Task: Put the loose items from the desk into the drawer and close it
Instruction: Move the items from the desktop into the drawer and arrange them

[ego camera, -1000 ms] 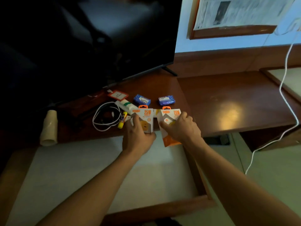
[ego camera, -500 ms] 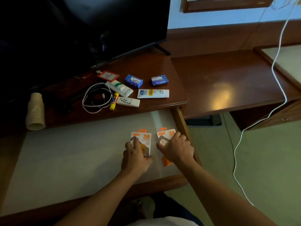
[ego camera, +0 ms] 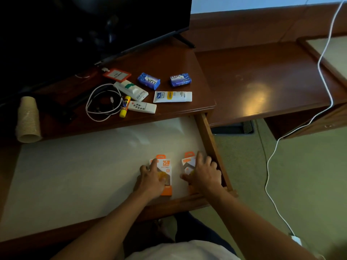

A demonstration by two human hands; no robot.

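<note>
The open drawer point(ego camera: 210, 139) has a pale lined bottom. Two orange-and-white charger boxes lie flat in its front right corner. My left hand point(ego camera: 152, 180) rests with spread fingers on the left box point(ego camera: 166, 165). My right hand point(ego camera: 205, 175) rests the same way on the right box point(ego camera: 187, 161), next to the drawer's side wall. On the desk point(ego camera: 169, 59) above lie two blue soap packs point(ego camera: 148, 81) point(ego camera: 180, 79), a white tube point(ego camera: 172, 96), a small remote point(ego camera: 142, 106), a yellow glue stick point(ego camera: 125, 106), a white-green box point(ego camera: 131, 90), a coiled white cable point(ego camera: 102, 102) and a red-framed tag point(ego camera: 116, 74).
A dark TV point(ego camera: 93, 25) stands at the back of the desk. A stack of paper cups point(ego camera: 28, 120) lies at the desk's left edge. A lower wooden shelf point(ego camera: 262, 81) extends to the right. A white cord point(ego camera: 323, 72) hangs across it down to the floor.
Both hands carried the two charger boxes from the desk's front edge down into the drawer. The boxes now lie flat on the drawer bottom near its front right corner.
</note>
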